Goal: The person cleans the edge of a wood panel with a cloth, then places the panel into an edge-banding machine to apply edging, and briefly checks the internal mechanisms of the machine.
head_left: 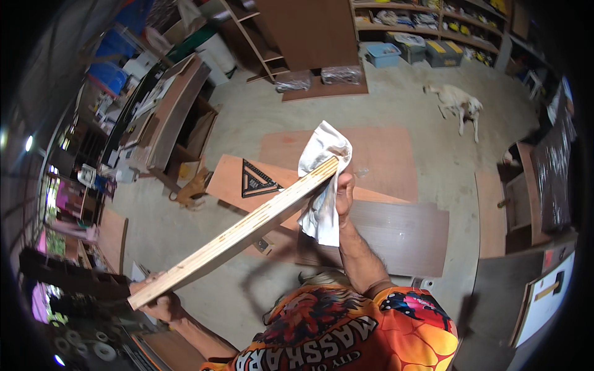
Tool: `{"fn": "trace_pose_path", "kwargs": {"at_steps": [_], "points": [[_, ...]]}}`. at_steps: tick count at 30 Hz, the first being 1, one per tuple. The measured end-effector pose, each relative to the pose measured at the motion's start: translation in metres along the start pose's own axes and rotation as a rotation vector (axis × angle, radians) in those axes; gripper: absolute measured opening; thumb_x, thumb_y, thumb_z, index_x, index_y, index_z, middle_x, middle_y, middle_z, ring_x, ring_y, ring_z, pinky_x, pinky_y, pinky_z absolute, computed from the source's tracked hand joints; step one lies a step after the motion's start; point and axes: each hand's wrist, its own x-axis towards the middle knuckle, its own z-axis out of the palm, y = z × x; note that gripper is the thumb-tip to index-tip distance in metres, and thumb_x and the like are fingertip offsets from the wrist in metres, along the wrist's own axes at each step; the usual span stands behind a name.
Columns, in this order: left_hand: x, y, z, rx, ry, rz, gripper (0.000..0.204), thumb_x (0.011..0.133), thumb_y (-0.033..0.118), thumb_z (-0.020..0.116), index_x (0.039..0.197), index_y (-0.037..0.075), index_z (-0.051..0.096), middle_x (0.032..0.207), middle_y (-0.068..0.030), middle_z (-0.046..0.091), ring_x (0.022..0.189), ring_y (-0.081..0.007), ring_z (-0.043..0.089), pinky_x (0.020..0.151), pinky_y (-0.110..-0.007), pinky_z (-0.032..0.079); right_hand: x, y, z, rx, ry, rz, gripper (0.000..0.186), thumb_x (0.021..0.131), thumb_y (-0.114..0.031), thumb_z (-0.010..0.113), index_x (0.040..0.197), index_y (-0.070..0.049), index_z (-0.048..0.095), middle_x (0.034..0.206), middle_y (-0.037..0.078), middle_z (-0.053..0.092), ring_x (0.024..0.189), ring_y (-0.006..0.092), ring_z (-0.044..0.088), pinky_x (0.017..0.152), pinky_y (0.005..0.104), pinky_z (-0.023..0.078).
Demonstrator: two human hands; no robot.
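Note:
A long pale plywood board (235,236) runs diagonally, edge up, from lower left to upper middle. My left hand (166,304) grips its lower-left end. Around the upper end, my right hand (344,196) holds a crumpled white cloth (320,222) against the wood; some fingers are hidden behind cloth and board. Beneath, a black triangular square (252,179) lies on a tan plywood panel (224,170), beside a grey-brown panel (399,238) on the floor.
A pale dog (458,105) lies at upper right; a brown dog (189,191) is beside the left workbench (170,117). A tall brown cabinet (309,34), bins (383,54) and shelving (408,25) stand at the back. Leaning panels (492,216) line the right.

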Motion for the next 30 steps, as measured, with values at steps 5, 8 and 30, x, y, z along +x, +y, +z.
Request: {"fn": "trace_pose_path", "kwargs": {"at_steps": [5,8,30], "points": [[-0.007,0.022,-0.036,0.129,0.112,-0.001,0.058,0.084,0.036,0.082,0.114,-0.005,0.054,0.102,-0.0123,0.060,0.093,-0.0214,0.063,0.086,-0.034,0.050,0.003,-0.005,0.048,-0.130,-0.151,0.030,0.067,0.108,-0.050,0.043,0.149,0.002,0.036,0.118,0.008,0.062,0.106,0.0124,0.059,0.093,0.0288,0.048],[-0.010,0.044,-0.038,0.015,0.052,-0.110,0.045,0.099,0.020,0.068,0.131,-0.007,0.051,0.121,-0.0175,0.065,0.106,-0.0249,0.065,0.097,-0.037,0.050,0.003,0.010,0.063,-0.319,-0.178,0.137,0.066,0.110,-0.053,0.030,0.141,0.003,0.048,0.121,0.011,0.061,0.108,0.0162,0.058,0.092,0.0303,0.047],[-0.010,0.035,-0.142,0.358,0.017,-0.465,0.025,0.096,0.010,0.072,0.116,-0.004,0.067,0.105,-0.0065,0.069,0.094,-0.0137,0.062,0.087,-0.028,0.047,-0.250,0.234,0.095,-0.745,-0.143,0.434,0.050,0.112,-0.038,0.028,0.111,0.004,0.055,0.090,0.031,0.060,0.079,0.0442,0.060,0.076,0.0548,0.045]]}}
